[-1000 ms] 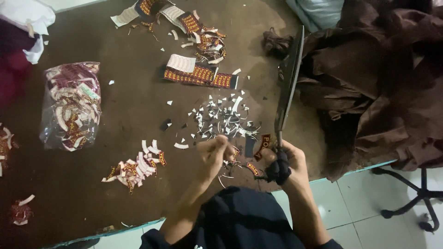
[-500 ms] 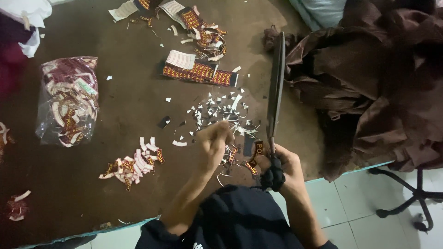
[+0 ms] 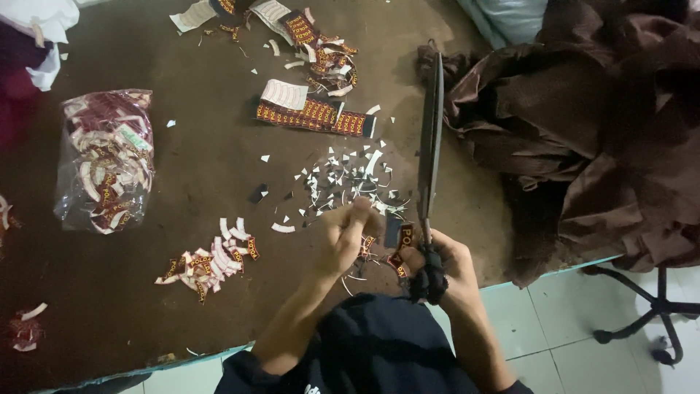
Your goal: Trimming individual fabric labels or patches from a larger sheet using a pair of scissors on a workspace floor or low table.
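Your right hand (image 3: 437, 264) is closed around the dark-wrapped handles of a long pair of scissors (image 3: 430, 138); blades together, pointing away from you across the brown table (image 3: 204, 182); your left hand (image 3: 348, 235) is pinched shut on a small woven label (image 3: 392, 235) held just beside the scissor handles, at the near table edge; small white and dark clippings (image 3: 343, 179) scattered on the table just beyond both hands; a loose pile of cut labels (image 3: 211, 261), maroon and white, to the left of your left hand; a clear plastic bag (image 3: 106, 160) full of labels further left, well apart; a flat strip of uncut labels (image 3: 313, 115) beyond the clippings, with more label scraps (image 3: 306, 36) near the far edge; heaped dark brown fabric (image 3: 583, 124) at the right, overhanging the table edge; pale tiled floor (image 3: 576, 328) below it.
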